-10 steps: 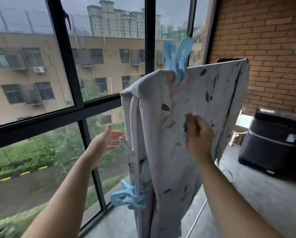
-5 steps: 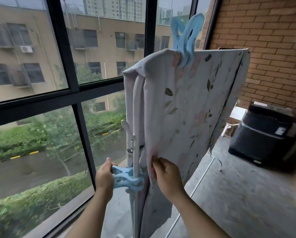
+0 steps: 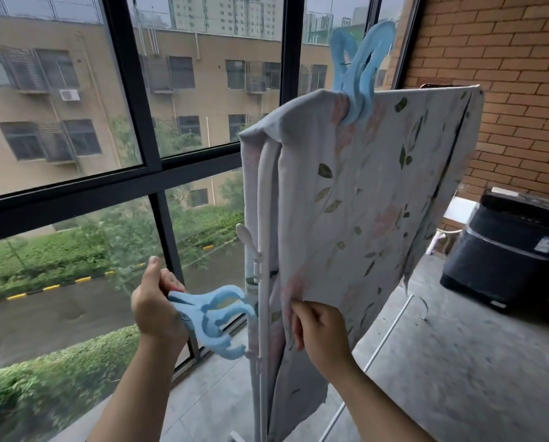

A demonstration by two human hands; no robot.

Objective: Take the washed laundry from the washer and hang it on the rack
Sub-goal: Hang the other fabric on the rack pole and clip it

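A white sheet with leaf and flower print (image 3: pixel 362 199) hangs over the top of a white drying rack (image 3: pixel 263 250). A large blue clip (image 3: pixel 361 70) pins it at the top rail. My left hand (image 3: pixel 155 301) squeezes the handles of a second blue clip (image 3: pixel 217 317), whose jaws are spread wide just left of the rack's upright pole. My right hand (image 3: pixel 322 333) pinches the sheet's lower left edge beside that pole.
Black-framed floor-to-ceiling windows (image 3: pixel 158 173) run along the left. A brick wall (image 3: pixel 506 74) stands at the right, with a dark top-loading washer (image 3: pixel 509 250) below it. The rack's thin white leg (image 3: pixel 384 342) crosses the grey concrete floor (image 3: pixel 458 362).
Both hands dropped from the sheet's middle to its lower edge. My left hand took hold of the lower blue clip and has squeezed its jaws open, pulling it slightly left of the pole.
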